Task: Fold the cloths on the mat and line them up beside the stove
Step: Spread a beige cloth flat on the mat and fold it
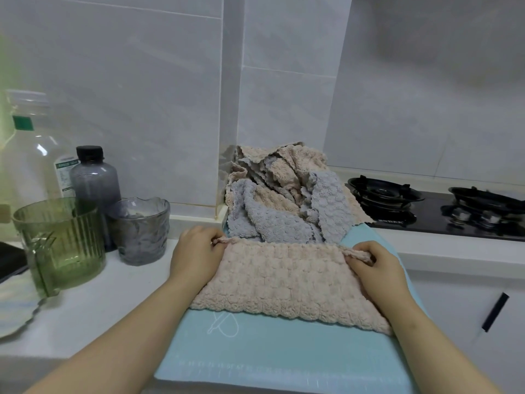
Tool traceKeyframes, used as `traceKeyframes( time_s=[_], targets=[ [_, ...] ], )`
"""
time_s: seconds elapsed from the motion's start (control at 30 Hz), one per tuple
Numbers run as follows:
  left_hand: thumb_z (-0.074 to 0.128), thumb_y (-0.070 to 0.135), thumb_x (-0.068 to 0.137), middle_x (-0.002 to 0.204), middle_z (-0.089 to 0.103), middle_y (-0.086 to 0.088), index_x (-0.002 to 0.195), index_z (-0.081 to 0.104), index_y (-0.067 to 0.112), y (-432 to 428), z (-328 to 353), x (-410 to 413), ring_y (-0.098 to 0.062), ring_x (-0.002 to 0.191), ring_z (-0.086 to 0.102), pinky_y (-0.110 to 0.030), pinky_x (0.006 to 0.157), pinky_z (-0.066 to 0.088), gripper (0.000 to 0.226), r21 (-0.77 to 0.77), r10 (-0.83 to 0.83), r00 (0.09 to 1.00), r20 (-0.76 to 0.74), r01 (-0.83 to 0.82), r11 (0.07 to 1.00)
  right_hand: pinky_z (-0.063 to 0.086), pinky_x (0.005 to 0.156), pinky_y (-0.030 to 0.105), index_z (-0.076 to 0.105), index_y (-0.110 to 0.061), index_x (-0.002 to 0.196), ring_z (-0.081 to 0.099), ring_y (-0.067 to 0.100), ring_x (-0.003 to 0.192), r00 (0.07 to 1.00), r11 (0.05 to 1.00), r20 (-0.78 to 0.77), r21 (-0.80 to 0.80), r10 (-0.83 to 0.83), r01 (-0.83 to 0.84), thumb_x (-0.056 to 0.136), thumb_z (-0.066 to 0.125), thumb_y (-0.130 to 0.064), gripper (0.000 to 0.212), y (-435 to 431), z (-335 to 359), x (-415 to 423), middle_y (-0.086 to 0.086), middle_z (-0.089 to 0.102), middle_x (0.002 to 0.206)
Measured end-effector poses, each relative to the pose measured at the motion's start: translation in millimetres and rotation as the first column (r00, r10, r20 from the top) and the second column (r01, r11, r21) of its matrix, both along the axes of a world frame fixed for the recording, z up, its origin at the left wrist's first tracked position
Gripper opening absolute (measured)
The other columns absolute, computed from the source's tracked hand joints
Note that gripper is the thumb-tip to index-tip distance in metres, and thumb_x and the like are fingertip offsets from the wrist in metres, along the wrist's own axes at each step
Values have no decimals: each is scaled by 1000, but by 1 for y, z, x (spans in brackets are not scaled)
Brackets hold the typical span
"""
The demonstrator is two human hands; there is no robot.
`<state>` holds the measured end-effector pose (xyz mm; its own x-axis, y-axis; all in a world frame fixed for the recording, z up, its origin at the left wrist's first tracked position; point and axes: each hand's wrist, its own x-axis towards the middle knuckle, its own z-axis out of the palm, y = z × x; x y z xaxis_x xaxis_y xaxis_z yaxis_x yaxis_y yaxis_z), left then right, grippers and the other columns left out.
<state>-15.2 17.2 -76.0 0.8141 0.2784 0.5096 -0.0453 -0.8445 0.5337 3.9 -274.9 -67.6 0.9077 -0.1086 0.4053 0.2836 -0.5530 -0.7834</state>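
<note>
Green jug (61, 243) and grey cup (140, 230) stand at the counter's (99, 308) left. Left hand (196, 255) pinches the beige cloth's (284, 282) far left corner. The cloth lies across the mat (270, 356), with a crumpled pile (284, 194) at the mat's far edge. Right hand (375, 268) pinches the far right corner, and there's the stove (426, 211) at the counter's right!

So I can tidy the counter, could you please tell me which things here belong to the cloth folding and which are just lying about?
In use: beige cloth, pinched by left hand and right hand; cloth pile; mat; stove.
Lying about: green jug; grey glass; dark bottle; clear bottle.
</note>
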Motion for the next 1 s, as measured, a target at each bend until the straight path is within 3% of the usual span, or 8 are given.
traceKeyframes(
  time_s=[0.2, 0.33, 0.43, 0.53, 0.6, 0.73, 0.83, 1.0],
  targets=[
    [44, 29, 94, 129, 53, 3, 130, 46, 33, -5, 1, 0, -20, 132, 29, -34, 102, 30, 36, 20, -87, 952, -294, 98, 995, 41, 62, 18, 59, -23, 75, 51, 11, 70, 993, 945, 69, 305, 97, -114, 83, 63, 0, 25, -2, 2, -4, -3, 59, 77],
    [35, 39, 96, 144, 36, 7, 138, 37, 33, -8, 3, 3, -21, 134, 23, -37, 106, 23, 42, 191, -3, 914, -405, 88, 978, 42, 61, 17, 59, -22, 76, 51, 10, 69, 990, 912, 79, 387, 114, -136, 83, 63, 2, 26, -2, 3, -5, -2, 59, 77],
    [40, 38, 95, 135, 41, 3, 125, 48, 30, -8, 3, 2, -22, 127, 28, -34, 101, 26, 33, 170, 8, 920, -392, 64, 983, 41, 65, 23, 58, -22, 78, 51, 11, 71, 988, 912, 77, 380, 134, -154, 85, 62, -1, 22, -1, 4, -6, -1, 58, 79],
    [53, 27, 89, 115, 53, 2, 90, 55, 32, -4, 4, -2, -23, 115, 37, -33, 91, 32, 5, -4, -30, 984, -176, 30, 1000, 39, 64, 23, 56, -25, 79, 51, 9, 71, 988, 942, 79, 300, 129, -147, 87, 61, -6, 21, 0, 2, -5, -4, 58, 78],
    [57, 17, 86, 99, 58, 4, 76, 51, 33, -4, 7, -7, -21, 105, 45, -31, 81, 37, 20, -148, -91, 996, -19, 87, 985, 39, 67, 22, 55, -28, 80, 52, 5, 73, 991, 965, 95, 236, 98, -118, 88, 61, -10, 21, 0, 2, -6, -9, 59, 79],
    [55, 11, 91, 69, 56, 2, 81, 50, 29, -14, 17, -16, -16, 61, 46, -27, 53, 33, 20, -551, -203, 957, 209, 287, 784, 41, 76, 18, 57, -32, 82, 55, -4, 84, 983, 984, 174, 157, 57, -85, 87, 62, -14, 20, -2, 5, -7, -16, 62, 88],
    [53, 13, 93, 66, 53, -6, 84, 49, 31, -13, 14, -9, -18, 54, 43, -28, 51, 31, 21, -679, -229, 948, 220, 318, 662, 40, 77, 17, 59, -27, 83, 55, -13, 81, 973, 976, 231, 209, 8, -57, 87, 62, -10, 18, -4, 10, -4, -18, 61, 87],
    [45, 12, 94, 59, 39, -6, 80, 42, 27, -13, 6, 3, -17, 51, 33, -29, 50, 23, 21, -641, -210, 973, 101, 225, 734, 35, 80, 25, 62, -19, 107, 52, 17, 92, 997, 999, 76, 10, -32, 31, 91, 58, -14, 18, -6, 27, 13, -2, 61, 92]
  ],
)
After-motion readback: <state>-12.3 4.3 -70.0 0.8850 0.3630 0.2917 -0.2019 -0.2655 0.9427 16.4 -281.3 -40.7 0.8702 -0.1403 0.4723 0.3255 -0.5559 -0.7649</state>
